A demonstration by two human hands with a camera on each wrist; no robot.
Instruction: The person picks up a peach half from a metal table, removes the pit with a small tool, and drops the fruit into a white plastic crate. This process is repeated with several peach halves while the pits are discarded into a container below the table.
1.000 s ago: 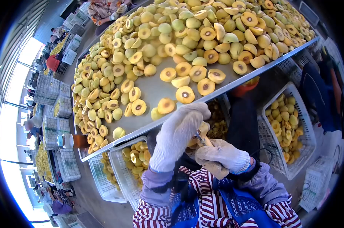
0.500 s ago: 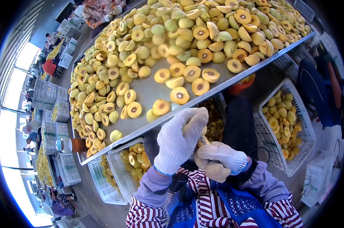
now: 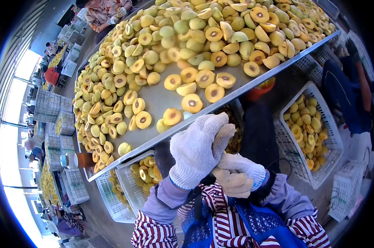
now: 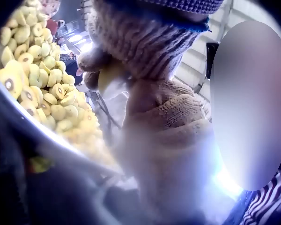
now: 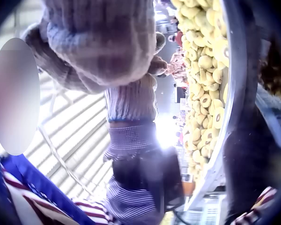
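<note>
My left hand [image 3: 197, 149], in a pale knit work glove, is raised before my lap near the table's edge. Its fingers grip a yellow piece of peach [image 4: 111, 78], which shows in the left wrist view and is hidden from the head view. The right hand [image 3: 238, 173], gloved too, meets it from below with fingers curled. Earlier frames show a small metal-tipped tool in that right hand; the gloves now cover it. Beyond the hands, peach halves [image 3: 192, 103] lie cut side up on the metal table [image 3: 156, 94].
A large heap of halved peaches [image 3: 187, 37] covers the table's far side. The raised metal rim [image 3: 253, 84] crosses in front of me. White crates of peaches stand right [image 3: 335, 153] and left [image 3: 127, 177]. A reddish bucket [image 3: 263, 89] sits under the table.
My left hand has turned, its back now facing up, and closed over the working point. The peach piece and tool tip, seen earlier between the hands, are now hidden from the head view.
</note>
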